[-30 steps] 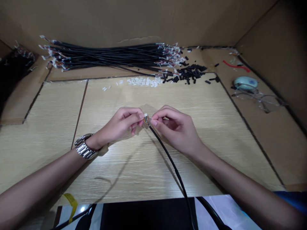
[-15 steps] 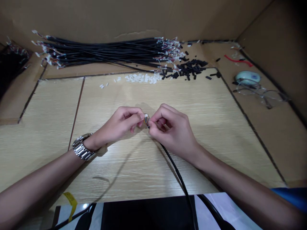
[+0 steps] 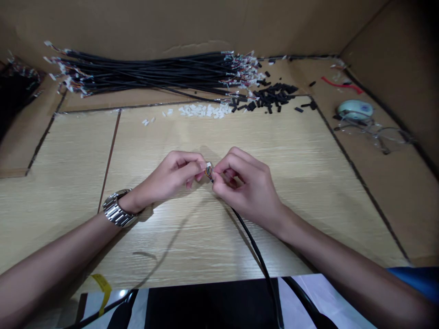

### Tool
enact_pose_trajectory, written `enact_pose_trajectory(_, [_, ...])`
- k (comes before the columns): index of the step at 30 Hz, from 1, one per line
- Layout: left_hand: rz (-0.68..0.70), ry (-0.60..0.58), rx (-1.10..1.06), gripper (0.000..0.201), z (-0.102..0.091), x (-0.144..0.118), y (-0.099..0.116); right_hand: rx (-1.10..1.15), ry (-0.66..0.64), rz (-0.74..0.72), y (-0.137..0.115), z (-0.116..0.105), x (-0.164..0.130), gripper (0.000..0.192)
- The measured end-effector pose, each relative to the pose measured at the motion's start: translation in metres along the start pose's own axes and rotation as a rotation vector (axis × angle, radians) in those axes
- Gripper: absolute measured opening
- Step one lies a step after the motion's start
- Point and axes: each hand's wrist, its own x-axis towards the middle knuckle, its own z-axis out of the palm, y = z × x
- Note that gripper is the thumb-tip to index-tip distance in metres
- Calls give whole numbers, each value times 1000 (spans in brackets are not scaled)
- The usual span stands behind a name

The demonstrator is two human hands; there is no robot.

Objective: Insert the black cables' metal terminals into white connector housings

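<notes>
My left hand [image 3: 183, 171] pinches a small white connector [image 3: 209, 165] between thumb and fingertips. Thin coloured wires [image 3: 208, 172] run from the connector into the end of a black cable [image 3: 252, 242]. Close beside it, my right hand [image 3: 245, 180] is closed, thumb and forefinger pinched at the wires near the cable's end. From under the right hand the cable hangs down over the front edge of the table. Exactly what lies between the right fingertips is partly hidden.
Behind the hands lie a bundle of black cables [image 3: 147, 73], loose white connectors [image 3: 206, 111] and short black tubes [image 3: 274, 97]. At right are a pale green mouse [image 3: 355, 109], eyeglasses [image 3: 380, 135] and a red strip [image 3: 341, 86]. Cardboard walls [image 3: 192, 25] surround the table.
Both hands stay almost in place at the connector and wires. The view has shifted very slightly.
</notes>
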Motion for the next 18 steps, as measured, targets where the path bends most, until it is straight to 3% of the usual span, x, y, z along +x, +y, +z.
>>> enact_pose_trajectory(18, [-3,-58,103,28,-2,-1,1,-22,-13,29,-1,1,0,14])
